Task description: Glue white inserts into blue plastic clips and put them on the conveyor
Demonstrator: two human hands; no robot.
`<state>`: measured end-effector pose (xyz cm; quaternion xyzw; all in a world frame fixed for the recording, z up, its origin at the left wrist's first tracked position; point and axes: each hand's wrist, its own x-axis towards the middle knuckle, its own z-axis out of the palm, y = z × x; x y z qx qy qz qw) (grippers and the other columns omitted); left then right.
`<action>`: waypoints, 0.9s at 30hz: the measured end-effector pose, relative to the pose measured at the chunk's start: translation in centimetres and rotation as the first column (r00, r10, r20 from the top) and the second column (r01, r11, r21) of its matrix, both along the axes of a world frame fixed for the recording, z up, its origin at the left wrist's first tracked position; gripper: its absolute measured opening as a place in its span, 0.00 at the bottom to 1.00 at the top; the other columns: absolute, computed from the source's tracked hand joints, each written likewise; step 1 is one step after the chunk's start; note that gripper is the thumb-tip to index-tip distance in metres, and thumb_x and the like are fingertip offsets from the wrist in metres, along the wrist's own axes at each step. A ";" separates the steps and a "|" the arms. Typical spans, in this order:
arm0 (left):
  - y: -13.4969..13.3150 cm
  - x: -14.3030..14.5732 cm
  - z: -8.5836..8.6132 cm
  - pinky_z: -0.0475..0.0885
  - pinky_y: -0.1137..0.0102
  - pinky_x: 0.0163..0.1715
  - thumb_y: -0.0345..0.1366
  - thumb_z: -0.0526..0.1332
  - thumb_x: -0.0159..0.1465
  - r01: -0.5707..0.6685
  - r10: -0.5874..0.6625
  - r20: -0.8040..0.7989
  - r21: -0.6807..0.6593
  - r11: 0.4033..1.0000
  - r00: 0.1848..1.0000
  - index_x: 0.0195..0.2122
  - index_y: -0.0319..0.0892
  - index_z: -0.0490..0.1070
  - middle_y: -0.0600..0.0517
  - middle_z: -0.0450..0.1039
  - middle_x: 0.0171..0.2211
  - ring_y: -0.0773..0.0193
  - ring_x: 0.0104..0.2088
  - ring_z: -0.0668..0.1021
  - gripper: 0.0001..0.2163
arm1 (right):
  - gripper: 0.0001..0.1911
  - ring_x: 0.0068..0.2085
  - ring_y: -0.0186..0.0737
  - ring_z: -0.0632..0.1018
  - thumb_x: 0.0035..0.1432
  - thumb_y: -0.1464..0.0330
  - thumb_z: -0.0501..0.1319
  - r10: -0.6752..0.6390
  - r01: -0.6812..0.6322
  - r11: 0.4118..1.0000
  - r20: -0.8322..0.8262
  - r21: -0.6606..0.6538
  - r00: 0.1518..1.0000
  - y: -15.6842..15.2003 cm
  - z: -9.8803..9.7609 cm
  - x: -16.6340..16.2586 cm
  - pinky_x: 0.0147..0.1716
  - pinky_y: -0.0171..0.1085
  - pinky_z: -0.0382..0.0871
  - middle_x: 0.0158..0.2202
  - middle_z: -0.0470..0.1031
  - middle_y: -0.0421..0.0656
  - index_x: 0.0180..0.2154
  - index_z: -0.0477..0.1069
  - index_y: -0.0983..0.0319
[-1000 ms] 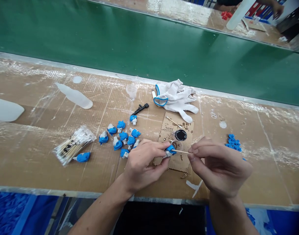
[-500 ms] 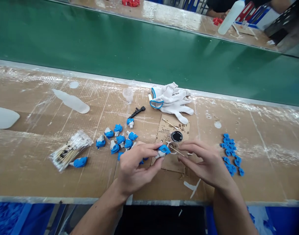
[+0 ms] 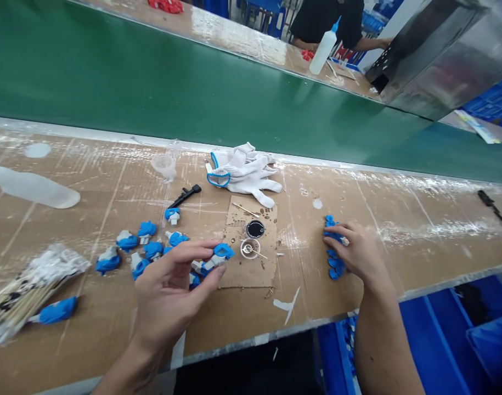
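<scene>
Between its thumb and fingers, my left hand (image 3: 172, 285) holds a blue-and-grey plastic toy part (image 3: 223, 251). On the right, my right hand (image 3: 355, 249) reaches down to a cluster of small blue plastic pieces (image 3: 333, 269), its thumb and fingertips closing round one of them. In the middle, a cardboard piece (image 3: 251, 274) carries a small cup of dark liquid (image 3: 255, 229) and a clear cup (image 3: 249, 249) with a cotton swab (image 3: 261, 254) leaning in it. Several similar blue-and-grey parts (image 3: 127, 241) lie left of my left hand, some hidden behind it.
White gloves (image 3: 246, 173) lie behind the cardboard. A black toy piece (image 3: 185, 195) and a clear plastic cup (image 3: 164, 164) are at left, with a bag of cotton swabs (image 3: 32, 291) nearer. Beyond runs a green belt (image 3: 172, 82); a person and a bottle (image 3: 322, 52) are across it.
My right hand has left the swab in the clear cup and moved right to the small blue pieces. My left hand still holds its part. The view has turned right.
</scene>
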<state>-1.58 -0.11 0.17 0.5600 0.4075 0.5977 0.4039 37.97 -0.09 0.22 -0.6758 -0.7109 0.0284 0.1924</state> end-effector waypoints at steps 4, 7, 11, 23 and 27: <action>0.1 0.2 0.5 0.82 0.78 0.47 0.16 0.69 0.57 0.017 -0.016 0.069 -0.019 1.000 0.997 0.39 0.46 0.79 0.55 0.86 0.44 0.67 0.46 0.87 0.16 | 0.10 0.39 0.48 0.79 0.67 0.62 0.62 0.031 -0.029 0.999 -0.047 0.036 0.998 0.1 0.3 -1.7 0.39 0.46 0.73 0.39 0.82 0.46 0.38 0.82 0.57; -0.1 0.6 0.7 0.83 0.76 0.48 0.17 0.69 0.58 0.086 -0.077 0.154 -0.054 0.995 0.985 0.39 0.45 0.79 0.52 0.86 0.46 0.64 0.48 0.87 0.15 | 0.05 0.35 0.42 0.79 0.68 0.67 0.64 0.060 -0.025 0.991 -0.261 0.134 0.963 -1.2 1.5 -5.1 0.35 0.41 0.73 0.37 0.81 0.43 0.43 0.79 0.57; -0.2 0.8 0.8 0.84 0.73 0.46 0.16 0.70 0.58 0.173 -0.160 0.229 -0.038 0.984 0.960 0.39 0.44 0.78 0.48 0.86 0.47 0.61 0.49 0.87 0.15 | 0.11 0.42 0.41 0.82 0.66 0.75 0.66 0.280 -0.239 0.959 -0.649 0.153 0.707 -3.1 3.7 -12.7 0.40 0.36 0.77 0.39 0.82 0.41 0.46 0.78 0.54; -0.5 0.4 0.7 0.83 0.71 0.48 0.19 0.70 0.60 0.246 -0.229 0.277 -0.028 0.969 0.933 0.41 0.45 0.80 0.47 0.85 0.50 0.59 0.50 0.86 0.13 | 0.11 0.39 0.32 0.81 0.66 0.75 0.69 0.280 -0.282 0.946 -0.843 0.161 0.459 -2.0 3.8 -21.5 0.37 0.30 0.77 0.38 0.82 0.36 0.45 0.80 0.52; -0.5 0.3 0.7 0.84 0.67 0.46 0.22 0.72 0.60 0.226 -0.219 0.227 -0.003 0.974 0.949 0.40 0.44 0.80 0.45 0.86 0.48 0.56 0.47 0.87 0.11 | 0.11 0.36 0.34 0.79 0.64 0.76 0.69 0.297 -0.284 0.945 -0.789 0.162 0.537 -2.0 3.7 -21.5 0.34 0.33 0.74 0.36 0.80 0.37 0.43 0.80 0.53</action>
